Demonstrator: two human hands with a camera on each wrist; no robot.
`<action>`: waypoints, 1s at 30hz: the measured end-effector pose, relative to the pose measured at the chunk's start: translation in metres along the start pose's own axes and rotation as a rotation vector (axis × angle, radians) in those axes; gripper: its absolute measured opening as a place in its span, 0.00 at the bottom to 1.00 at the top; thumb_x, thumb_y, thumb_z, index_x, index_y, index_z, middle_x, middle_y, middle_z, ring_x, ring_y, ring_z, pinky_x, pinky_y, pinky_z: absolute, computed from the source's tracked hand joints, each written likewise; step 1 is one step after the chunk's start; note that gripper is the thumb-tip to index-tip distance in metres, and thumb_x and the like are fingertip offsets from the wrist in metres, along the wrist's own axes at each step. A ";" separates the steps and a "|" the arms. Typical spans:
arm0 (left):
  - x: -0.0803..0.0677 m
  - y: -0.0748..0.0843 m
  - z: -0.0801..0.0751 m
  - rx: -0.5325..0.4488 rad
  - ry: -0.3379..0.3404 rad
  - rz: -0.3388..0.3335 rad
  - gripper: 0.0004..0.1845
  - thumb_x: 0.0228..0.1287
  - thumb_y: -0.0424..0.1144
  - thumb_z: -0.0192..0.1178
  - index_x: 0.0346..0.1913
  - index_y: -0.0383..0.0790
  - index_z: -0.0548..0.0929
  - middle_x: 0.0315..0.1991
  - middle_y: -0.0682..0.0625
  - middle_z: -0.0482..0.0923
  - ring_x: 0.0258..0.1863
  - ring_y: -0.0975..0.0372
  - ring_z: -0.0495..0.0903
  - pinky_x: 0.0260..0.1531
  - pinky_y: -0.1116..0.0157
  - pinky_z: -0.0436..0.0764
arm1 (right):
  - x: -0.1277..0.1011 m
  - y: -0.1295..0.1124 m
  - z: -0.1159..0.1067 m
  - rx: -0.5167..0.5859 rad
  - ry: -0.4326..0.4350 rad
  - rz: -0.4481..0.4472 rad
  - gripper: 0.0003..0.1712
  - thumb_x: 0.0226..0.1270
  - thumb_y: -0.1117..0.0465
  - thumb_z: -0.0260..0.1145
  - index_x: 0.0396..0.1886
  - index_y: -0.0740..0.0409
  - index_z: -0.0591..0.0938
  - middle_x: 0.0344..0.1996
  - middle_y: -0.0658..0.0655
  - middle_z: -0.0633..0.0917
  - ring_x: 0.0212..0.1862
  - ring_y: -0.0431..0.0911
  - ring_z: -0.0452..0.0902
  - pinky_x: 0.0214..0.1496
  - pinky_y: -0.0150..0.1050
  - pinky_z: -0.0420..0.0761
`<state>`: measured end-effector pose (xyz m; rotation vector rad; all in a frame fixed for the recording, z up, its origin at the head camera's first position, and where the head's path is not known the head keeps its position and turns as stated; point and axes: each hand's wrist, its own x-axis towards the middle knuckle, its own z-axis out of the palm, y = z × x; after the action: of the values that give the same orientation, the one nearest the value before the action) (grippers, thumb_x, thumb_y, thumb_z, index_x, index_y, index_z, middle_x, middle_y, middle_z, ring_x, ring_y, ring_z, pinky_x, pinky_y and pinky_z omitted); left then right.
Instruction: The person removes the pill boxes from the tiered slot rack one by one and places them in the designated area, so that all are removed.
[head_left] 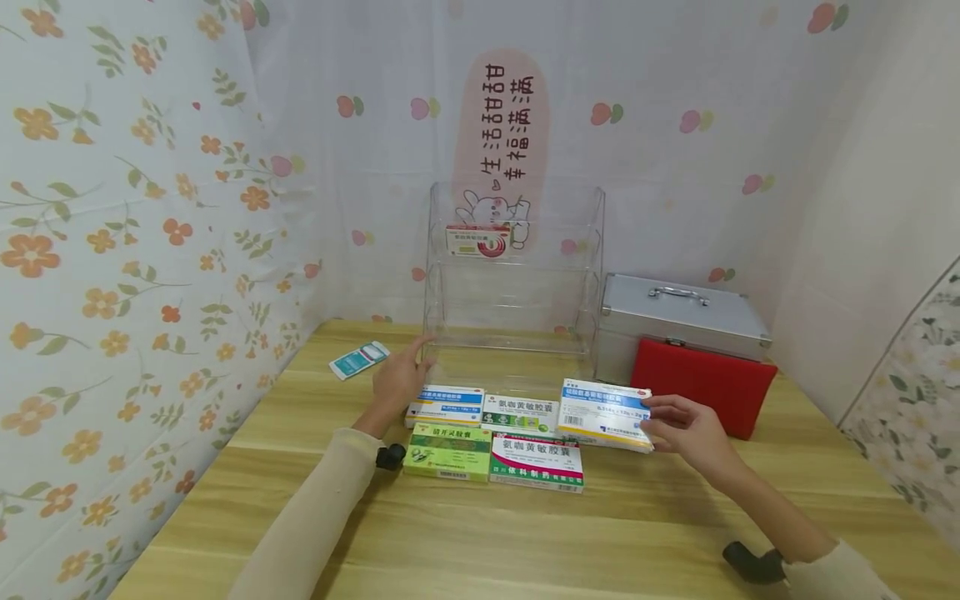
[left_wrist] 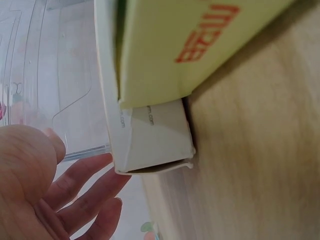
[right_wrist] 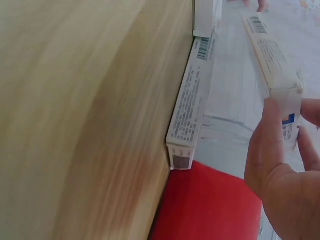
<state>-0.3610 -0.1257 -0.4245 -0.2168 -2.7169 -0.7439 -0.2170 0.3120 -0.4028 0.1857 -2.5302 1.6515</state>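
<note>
In the head view, my right hand (head_left: 693,433) pinches the right end of a white-and-blue medicine box (head_left: 603,408), raised and tilted over the boxes. The right wrist view shows the thumb and fingers of the hand (right_wrist: 282,175) around the end of that box (right_wrist: 272,55). My left hand (head_left: 401,383), fingers loosely extended, is at the lower left side of a clear tiered rack (head_left: 513,342). Close to its fingertips is another white-and-blue box (head_left: 450,404). A green box (head_left: 446,452) and two white-and-green boxes, one behind (head_left: 517,414) and one in front (head_left: 536,462), lie nearby.
A red-and-white box (head_left: 480,242) stands on an upper tier of the rack. A phone (head_left: 360,360) lies to the left on the wooden table (head_left: 525,550). At the right, a red folder-like object (head_left: 701,387) leans on a silver case (head_left: 682,312).
</note>
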 end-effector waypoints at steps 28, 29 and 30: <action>0.000 0.001 -0.003 0.004 -0.027 -0.022 0.25 0.75 0.49 0.54 0.72 0.62 0.68 0.10 0.53 0.63 0.08 0.63 0.58 0.10 0.67 0.58 | -0.032 0.012 -0.027 -0.082 -0.104 0.197 0.30 0.65 0.57 0.70 0.62 0.68 0.75 0.54 0.67 0.80 0.45 0.49 0.81 0.41 0.44 0.86; 0.000 0.001 -0.003 0.006 -0.027 -0.022 0.25 0.75 0.49 0.54 0.72 0.63 0.68 0.10 0.53 0.63 0.08 0.63 0.58 0.10 0.67 0.58 | -0.033 0.013 -0.028 -0.082 -0.105 0.209 0.30 0.65 0.57 0.71 0.62 0.68 0.75 0.54 0.67 0.80 0.45 0.49 0.81 0.41 0.44 0.86; 0.000 0.001 -0.003 0.008 -0.024 -0.022 0.24 0.75 0.50 0.54 0.72 0.63 0.68 0.10 0.53 0.63 0.08 0.63 0.57 0.10 0.67 0.58 | -0.033 0.014 -0.030 -0.083 -0.109 0.223 0.31 0.65 0.56 0.70 0.62 0.68 0.75 0.55 0.67 0.80 0.46 0.49 0.81 0.41 0.44 0.85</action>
<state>-0.3597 -0.1264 -0.4219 -0.1960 -2.7486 -0.7408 -0.1855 0.3460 -0.4092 -0.0154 -2.7845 1.6467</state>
